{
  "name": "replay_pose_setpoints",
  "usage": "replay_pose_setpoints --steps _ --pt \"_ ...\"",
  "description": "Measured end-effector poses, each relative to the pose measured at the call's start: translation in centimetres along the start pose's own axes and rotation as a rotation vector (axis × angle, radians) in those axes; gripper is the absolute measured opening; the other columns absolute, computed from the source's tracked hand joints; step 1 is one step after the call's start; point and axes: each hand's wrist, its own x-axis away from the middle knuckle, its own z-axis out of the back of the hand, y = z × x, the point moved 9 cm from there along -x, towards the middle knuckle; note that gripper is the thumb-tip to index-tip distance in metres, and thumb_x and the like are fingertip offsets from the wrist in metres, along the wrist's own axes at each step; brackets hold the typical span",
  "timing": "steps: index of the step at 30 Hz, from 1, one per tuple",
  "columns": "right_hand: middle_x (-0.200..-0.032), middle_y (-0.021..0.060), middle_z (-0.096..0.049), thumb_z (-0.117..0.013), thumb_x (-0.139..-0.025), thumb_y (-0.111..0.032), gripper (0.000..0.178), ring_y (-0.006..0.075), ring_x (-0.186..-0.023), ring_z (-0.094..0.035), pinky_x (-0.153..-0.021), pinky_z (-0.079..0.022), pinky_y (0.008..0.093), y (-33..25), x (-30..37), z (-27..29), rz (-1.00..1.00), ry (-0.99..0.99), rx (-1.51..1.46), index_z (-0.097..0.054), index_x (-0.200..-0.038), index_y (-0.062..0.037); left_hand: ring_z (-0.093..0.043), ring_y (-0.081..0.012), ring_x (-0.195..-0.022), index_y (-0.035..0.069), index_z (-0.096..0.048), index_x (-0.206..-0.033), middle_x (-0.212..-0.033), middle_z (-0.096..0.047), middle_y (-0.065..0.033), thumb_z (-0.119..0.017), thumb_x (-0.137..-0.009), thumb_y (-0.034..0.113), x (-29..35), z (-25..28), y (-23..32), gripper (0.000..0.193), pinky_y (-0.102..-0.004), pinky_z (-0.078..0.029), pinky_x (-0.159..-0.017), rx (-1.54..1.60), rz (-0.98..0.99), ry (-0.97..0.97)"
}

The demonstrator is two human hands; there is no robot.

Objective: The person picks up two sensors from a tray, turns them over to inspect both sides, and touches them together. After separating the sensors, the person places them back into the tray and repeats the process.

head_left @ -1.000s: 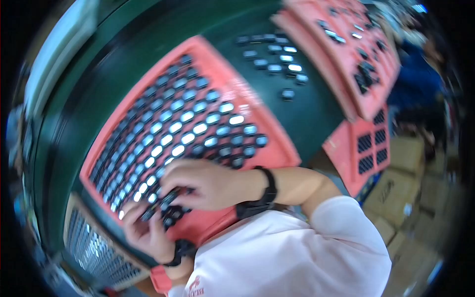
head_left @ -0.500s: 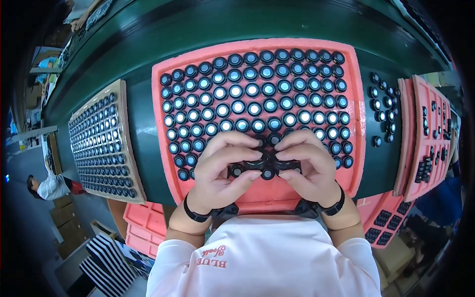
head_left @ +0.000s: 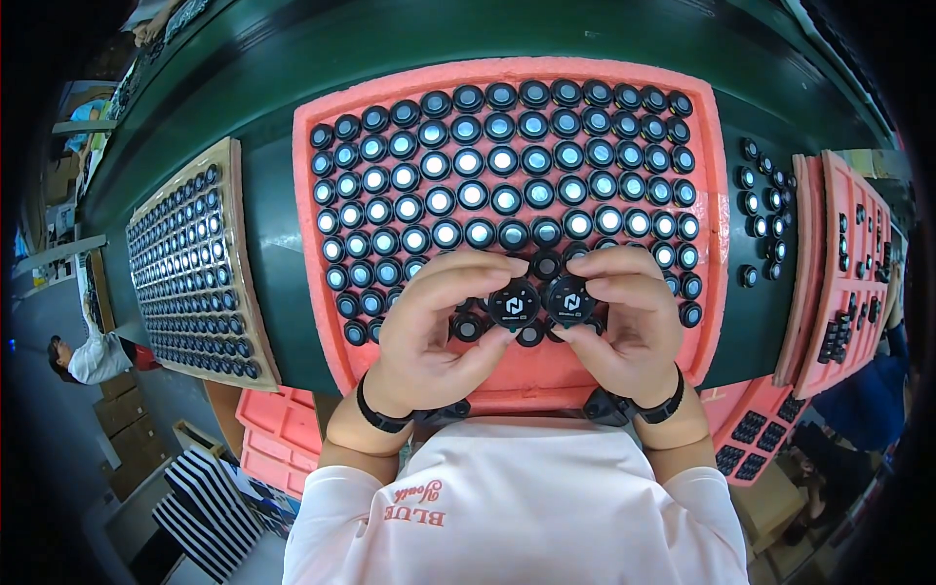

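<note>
Head view. We see the left hand [head_left: 429,317] with fingers clamped on a black round cap [head_left: 514,303], and the right hand [head_left: 624,317] likewise clamped on a second cap [head_left: 570,300]. The two caps touch side by side, printed faces up, the left cap at 9 o'clock of the right. Both hover over the pink foam tray [head_left: 707,195] on the green counter [head_left: 273,244], at its 6 o'clock edge.
</note>
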Motion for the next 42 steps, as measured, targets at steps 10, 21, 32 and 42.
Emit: replay_pose_setpoints --steps 10,21,32,42 --pt "-0.114 0.0160 -0.059 -0.077 -0.071 0.003 0.046 0.0251 -0.100 -0.059 -0.083 -0.048 0.0330 0.2 0.2 -0.1 -0.011 -0.009 -0.013 -0.055 -0.112 -0.0029 -0.058 -0.0293 -0.111 0.000 -0.048 -0.120 -0.119 -0.054 -0.0222 -0.064 -0.072 -0.012 0.1 -0.1 0.1 0.052 -0.0381 -0.050 -0.093 -0.109 0.002 -0.034" --pt "-0.118 0.0168 -0.054 -0.076 -0.077 -0.001 0.035 0.0231 -0.103 -0.057 -0.086 -0.049 0.0324 -0.1 -0.1 -0.4 0.009 -0.093 -0.038 -0.055 -0.105 -0.0026 -0.060 -0.0258 -0.106 -0.001 -0.058 -0.106 -0.118 -0.059 -0.0222 -0.073 -0.075 -0.003 -0.4 0.0 1.1 0.035 -0.0355 -0.048 -0.091 -0.148 -0.070 -0.064" --pt "-0.116 0.0141 -0.056 -0.074 -0.076 0.002 0.034 0.0225 -0.105 -0.057 -0.088 -0.049 0.0319 1.9 0.1 -0.4 -0.208 -0.004 -0.207 -0.060 -0.107 0.0009 -0.060 -0.0242 -0.103 -0.003 -0.064 -0.099 -0.117 -0.059 -0.0189 -0.072 -0.078 -0.002 -0.1 0.3 -0.4 0.023 -0.0332 -0.050 -0.086 -0.050 0.150 0.098" --pt "-0.110 0.0106 -0.057 -0.069 -0.078 0.005 0.028 0.0180 -0.094 -0.057 -0.080 -0.048 0.0287 1.7 0.3 -0.8 -0.142 -0.099 -0.180 -0.064 -0.105 -0.0009 -0.060 -0.0223 -0.097 -0.003 -0.065 -0.099 -0.110 -0.059 -0.0158 -0.069 -0.079 -0.004 0.0 -0.1 -0.3 0.021 -0.0318 -0.050 -0.082 -0.208 0.099 -0.038"
